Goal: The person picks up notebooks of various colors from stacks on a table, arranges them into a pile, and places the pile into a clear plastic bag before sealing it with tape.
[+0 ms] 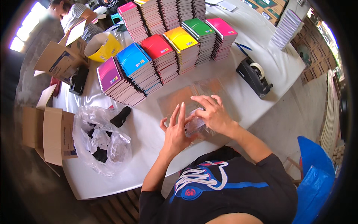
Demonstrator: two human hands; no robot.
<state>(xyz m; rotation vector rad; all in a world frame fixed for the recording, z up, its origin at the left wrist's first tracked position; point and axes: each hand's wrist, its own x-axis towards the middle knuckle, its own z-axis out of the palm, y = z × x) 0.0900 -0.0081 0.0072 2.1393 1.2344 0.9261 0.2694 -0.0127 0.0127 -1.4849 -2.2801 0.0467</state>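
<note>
A small white packet with a clear plastic covering [194,126] is between my hands near the table's front edge; what is inside I cannot make out. My left hand [175,132] has its thumb and a finger about the packet's left side, the other fingers stretched away from me. Over its far right side is my right hand [215,115], fingers raised and apart, thumb against the packet. Beneath and beyond them, clear plastic sheets or bags [175,100] lie flat, brownish where they overlap.
Stacks of spiral notebooks [149,56] in several colours stand beyond my hands. A black tape dispenser [255,76] and blue-handled pliers [243,47] lie right. At left are a plastic bag [102,149], a black object [120,117] and open cartons [57,136]. A person [80,16] is far left.
</note>
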